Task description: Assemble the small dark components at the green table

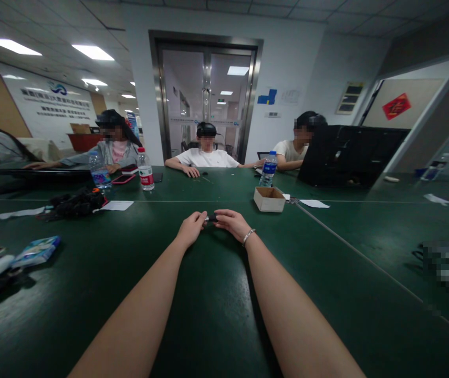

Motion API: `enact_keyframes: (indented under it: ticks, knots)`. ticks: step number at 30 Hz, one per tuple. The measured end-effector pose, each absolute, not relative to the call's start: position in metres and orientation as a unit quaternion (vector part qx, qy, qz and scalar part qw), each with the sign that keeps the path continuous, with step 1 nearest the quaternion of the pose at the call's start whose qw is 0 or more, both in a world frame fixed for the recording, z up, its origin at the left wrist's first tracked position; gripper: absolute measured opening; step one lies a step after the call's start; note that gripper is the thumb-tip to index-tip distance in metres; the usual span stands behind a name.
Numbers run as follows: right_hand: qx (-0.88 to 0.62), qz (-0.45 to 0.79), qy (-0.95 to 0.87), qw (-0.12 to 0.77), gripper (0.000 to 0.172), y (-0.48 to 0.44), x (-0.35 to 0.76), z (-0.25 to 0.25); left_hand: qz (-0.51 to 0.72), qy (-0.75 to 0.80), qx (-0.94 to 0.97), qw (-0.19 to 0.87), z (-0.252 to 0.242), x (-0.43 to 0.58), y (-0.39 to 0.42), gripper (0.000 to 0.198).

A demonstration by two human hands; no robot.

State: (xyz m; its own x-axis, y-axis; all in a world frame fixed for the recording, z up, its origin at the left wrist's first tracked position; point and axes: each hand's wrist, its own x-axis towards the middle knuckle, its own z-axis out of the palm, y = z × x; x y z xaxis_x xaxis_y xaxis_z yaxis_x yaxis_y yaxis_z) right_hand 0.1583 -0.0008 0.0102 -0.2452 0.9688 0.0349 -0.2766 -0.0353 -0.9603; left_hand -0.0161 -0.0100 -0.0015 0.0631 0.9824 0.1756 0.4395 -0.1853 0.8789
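Both arms stretch out over the dark green desk (216, 315), and the two hands meet well out in front of the person. The left hand (191, 227) and the right hand (230, 221) pinch a small dark object (211, 218) between them, one at each end, just above the desk surface. What the object is cannot be told at this size.

To handle so small a piece well, the hands probably need to stay low and close together, with the wrists resting on the desk for steadiness, so that a slip lets the piece drop only a little way.

The left fingers (199, 216) are narrowed to a pinch on the object's near end; the right fingers (221, 215) curl in and close on its other end. A thin bracelet (248, 237) sits on the right wrist.

A small open cardboard box (269, 199) stands near, beyond the right hand. Three other people sit along the far side with water bottles (145, 169) before them.
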Motion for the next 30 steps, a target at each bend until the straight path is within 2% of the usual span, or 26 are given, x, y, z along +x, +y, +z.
enact_keyframes:
  ticks: [3, 7, 12, 16, 21, 26, 30]
  knots:
    - [-0.359, 0.619, -0.488, 0.499, 0.021, -0.0008, 0.1579, 0.0096, 0.413, 0.535, 0.668, 0.311, 0.0009, -0.0159, -0.0124, 0.043]
    - [-0.364, 0.615, -0.492, 0.497, 0.021, -0.0013, 0.1576, 0.0096, 0.390, 0.556, 0.673, 0.293, 0.0032, -0.0160, -0.0144, 0.051]
    - [-0.364, 0.616, -0.492, 0.497, 0.020, -0.0022, 0.1571, 0.0111, 0.392, 0.547, 0.678, 0.296, 0.0025, -0.0173, -0.0127, 0.047]
    - [-0.367, 0.616, -0.493, 0.493, 0.020, -0.0025, 0.1568, 0.0124, 0.392, 0.559, 0.666, 0.302, 0.0006, -0.0174, -0.0107, 0.056]
    - [-0.369, 0.614, -0.491, 0.495, 0.019, -0.0039, 0.1568, 0.0136, 0.390, 0.545, 0.677, 0.305, -0.0009, -0.0174, -0.0095, 0.046]
    - [-0.373, 0.613, -0.492, 0.493, 0.019, -0.0047, 0.1563, 0.0140, 0.370, 0.558, 0.680, 0.297, 0.0005, -0.0184, -0.0101, 0.054]
    - [-0.373, 0.613, -0.486, 0.499, 0.018, -0.0019, 0.1560, 0.0120, 0.390, 0.546, 0.674, 0.310, -0.0026, -0.0186, -0.0081, 0.045]
